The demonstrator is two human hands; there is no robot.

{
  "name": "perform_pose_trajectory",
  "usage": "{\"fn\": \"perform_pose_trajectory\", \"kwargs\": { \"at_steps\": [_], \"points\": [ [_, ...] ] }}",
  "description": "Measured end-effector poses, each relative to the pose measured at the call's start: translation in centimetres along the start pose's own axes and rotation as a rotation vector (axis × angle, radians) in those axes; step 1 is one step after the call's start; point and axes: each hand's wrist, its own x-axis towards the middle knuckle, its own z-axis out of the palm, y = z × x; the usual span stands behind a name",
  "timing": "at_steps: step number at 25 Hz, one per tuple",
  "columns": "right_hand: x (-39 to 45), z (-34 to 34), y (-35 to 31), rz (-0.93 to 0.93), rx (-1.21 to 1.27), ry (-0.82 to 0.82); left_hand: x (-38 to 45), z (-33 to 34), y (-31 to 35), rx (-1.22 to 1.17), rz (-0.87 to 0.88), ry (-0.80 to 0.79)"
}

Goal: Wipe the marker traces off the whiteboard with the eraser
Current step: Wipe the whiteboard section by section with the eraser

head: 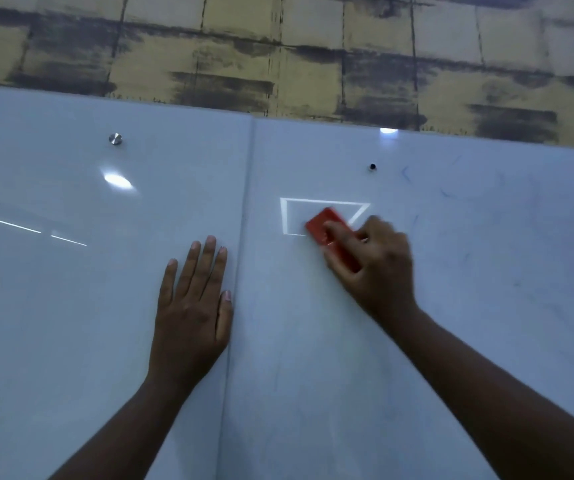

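Note:
A glossy whiteboard (pixel 71 306) fills most of the view, split by a vertical seam (pixel 240 271) near the middle. My right hand (pixel 375 268) grips a red eraser (pixel 323 225) and holds it against the right panel; the hand looks blurred. Faint blue marker traces (pixel 446 194) show on the right panel, to the right of the eraser. My left hand (pixel 192 306) lies flat on the left panel with its fingers straight, just left of the seam.
A round metal mount (pixel 115 138) sits on the left panel and a dark hole (pixel 372 166) on the right one. Ceiling-light reflections (pixel 323 202) glare around the eraser. Above the board's top edge runs a yellow-and-black block-patterned wall (pixel 278 46).

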Motion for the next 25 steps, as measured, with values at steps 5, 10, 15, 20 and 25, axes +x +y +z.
{"fn": "perform_pose_trajectory", "kwargs": {
  "at_steps": [5,10,15,20,25],
  "points": [
    [-2.0,-1.2,3.3,0.280,-0.031,0.052,-1.0,-0.1,0.7,-0.024,-0.054,0.013],
    [-2.9,0.2,-3.6,0.234,0.068,0.064,-1.7,-0.3,1.0,-0.031,-0.072,0.008],
    [-8.2,-0.7,-10.3,-0.152,0.218,-0.133,-2.7,-0.3,0.8,-0.037,-0.056,-0.029],
    [-6.6,-1.3,-7.5,-0.168,0.135,-0.136,-4.0,-0.6,1.0,-0.029,-0.068,-0.023],
    [-6.5,-2.8,-0.1,0.227,0.011,-0.030,-5.4,-0.8,1.1,-0.018,-0.071,-0.013]
  ]
}}
